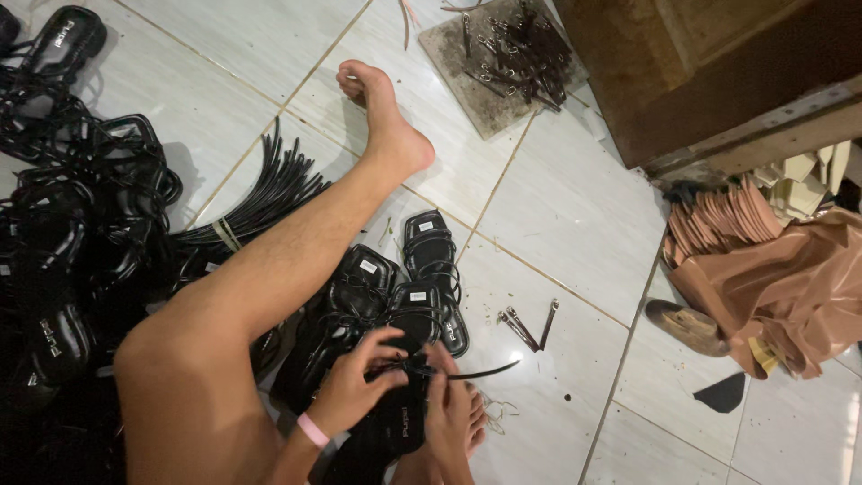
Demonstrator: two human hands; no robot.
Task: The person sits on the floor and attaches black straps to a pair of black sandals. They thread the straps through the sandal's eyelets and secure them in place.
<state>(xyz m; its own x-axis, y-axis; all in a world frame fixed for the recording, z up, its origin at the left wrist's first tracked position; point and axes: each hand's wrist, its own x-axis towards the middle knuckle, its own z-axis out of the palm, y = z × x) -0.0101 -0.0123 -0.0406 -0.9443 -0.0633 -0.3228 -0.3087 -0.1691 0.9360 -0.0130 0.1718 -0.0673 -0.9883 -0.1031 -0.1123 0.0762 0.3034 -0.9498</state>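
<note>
I sit on a white tiled floor with one bare leg [296, 242] stretched out. My left hand [355, 386], with a pink wristband, grips the straps of a black sandal [395, 422] lying in my lap. My right hand [449, 409] pinches a thin black strap [480, 371] that sticks out to the right from the same sandal. Just beyond my hands lie several more black strappy sandals [431, 269].
A big heap of black sandals [72, 233] fills the left side, with a bundle of loose black straps [269, 193] beside it. Small metal tools [525, 325] lie on the tiles. A board with metal bits [507, 63], a wooden cabinet [718, 72], brown insoles [718, 220] and brown sheet material [790, 278] are at the right.
</note>
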